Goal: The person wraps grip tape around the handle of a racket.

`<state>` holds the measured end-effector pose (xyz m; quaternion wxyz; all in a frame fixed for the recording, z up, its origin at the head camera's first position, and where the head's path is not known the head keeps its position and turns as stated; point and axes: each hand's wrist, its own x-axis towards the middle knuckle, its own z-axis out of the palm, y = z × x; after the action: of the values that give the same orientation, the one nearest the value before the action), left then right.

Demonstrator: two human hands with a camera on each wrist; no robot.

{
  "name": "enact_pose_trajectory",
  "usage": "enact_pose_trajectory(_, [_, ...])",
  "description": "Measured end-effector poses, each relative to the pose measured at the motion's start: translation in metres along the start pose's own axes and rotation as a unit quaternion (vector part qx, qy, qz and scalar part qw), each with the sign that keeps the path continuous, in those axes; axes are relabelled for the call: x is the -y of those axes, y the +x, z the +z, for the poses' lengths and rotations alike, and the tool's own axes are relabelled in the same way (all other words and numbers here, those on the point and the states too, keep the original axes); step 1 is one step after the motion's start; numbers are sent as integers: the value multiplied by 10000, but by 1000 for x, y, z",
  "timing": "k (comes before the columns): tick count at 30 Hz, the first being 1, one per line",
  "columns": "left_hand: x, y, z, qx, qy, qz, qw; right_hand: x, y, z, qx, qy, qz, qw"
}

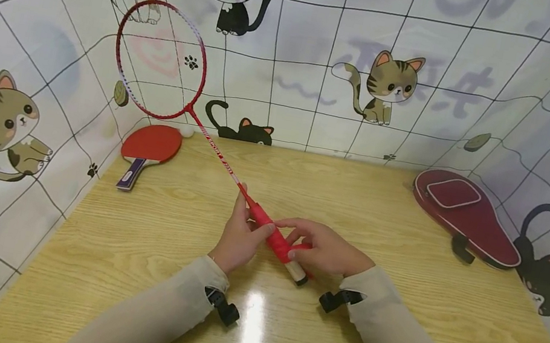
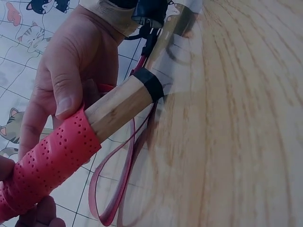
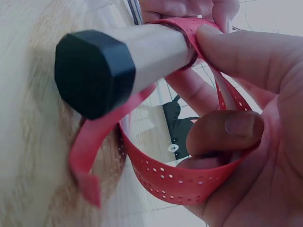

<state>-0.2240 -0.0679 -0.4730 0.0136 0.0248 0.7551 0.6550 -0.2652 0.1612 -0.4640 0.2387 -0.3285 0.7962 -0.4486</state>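
Observation:
A red badminton racket (image 1: 222, 156) slants over the table, its strung head up at the left and its handle toward me. My left hand (image 1: 239, 240) grips the upper handle, the thumb lying along it. Red perforated grip tape (image 2: 49, 163) covers most of the handle; bare wood (image 2: 120, 105) shows below, ending in a dark butt cap (image 3: 92, 73). With its thumb at the wrap's lower edge, my right hand (image 1: 330, 250) holds the loose end of the tape. In the right wrist view that tape loops around its curled fingers, and a free tail hangs below the handle.
On the wooden table (image 1: 125, 268), a red table tennis bat (image 1: 153, 143) lies at the back left, with a white ball (image 1: 186, 131) beside it. A dark red bat case (image 1: 466, 214) lies at the back right. Cat-print sheeting (image 1: 310, 36) walls in the back and sides.

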Motion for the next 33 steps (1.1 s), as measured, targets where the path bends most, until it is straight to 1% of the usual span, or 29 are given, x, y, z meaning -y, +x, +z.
enact_pose_trajectory(2, [0,0,0,3,-77,-46,10000,0,0,-1,33,-6,12,10000])
enact_pose_trajectory(6, [0,0,0,18,-202,-41,9998,-2,0,-1,70,-29,29,10000])
enact_pose_trajectory(13, [-1,-1,-1,52,-284,93,9995,-4,1,-1,49,-17,-38,10000])
enact_pose_trajectory(17, [-1,1,-1,2,-334,146,9993,-4,2,-1,2,57,21,10000])
enact_pose_trajectory(21, [-3,1,-1,-60,-392,104,9992,-4,2,0,-30,14,62,10000])
enact_pose_trajectory(28, [-3,0,-1,-227,-274,7,9994,-3,2,2,-144,-214,30,9997])
enact_pose_trajectory(33, [-3,1,0,-288,-355,-56,9989,-1,1,1,-35,-110,-8,9999])
